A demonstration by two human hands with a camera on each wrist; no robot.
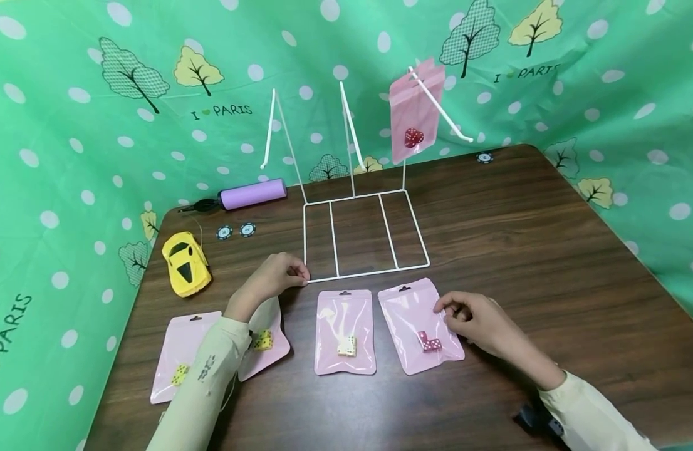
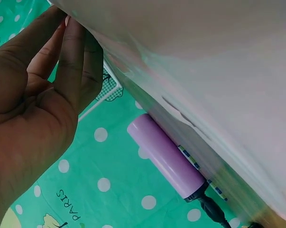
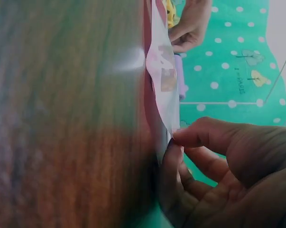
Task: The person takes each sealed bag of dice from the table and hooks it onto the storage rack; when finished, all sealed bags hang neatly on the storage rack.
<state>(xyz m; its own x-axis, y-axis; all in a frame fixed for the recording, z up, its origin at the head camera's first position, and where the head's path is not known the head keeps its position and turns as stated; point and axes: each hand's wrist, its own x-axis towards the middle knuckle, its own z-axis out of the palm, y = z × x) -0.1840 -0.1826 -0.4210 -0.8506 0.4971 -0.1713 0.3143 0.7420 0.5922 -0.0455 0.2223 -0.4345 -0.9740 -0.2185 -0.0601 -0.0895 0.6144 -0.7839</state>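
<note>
Pink pouch edge pinched by right hand.

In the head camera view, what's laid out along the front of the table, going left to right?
Pouch with yellow dice → pouch under the left sleeve → pouch with pale dice → pouch with pink dice, its edge pinched by the right hand.

— What does the person wear?
— Long pale yellow-green fabric sleeves on both arms; the left sleeve carries a small dark printed marking along the forearm; the right sleeve ends in a plain cuff.
— Anything at the wrists?
— A small black strapped device sits under the right wrist; both hands are bare.
</note>
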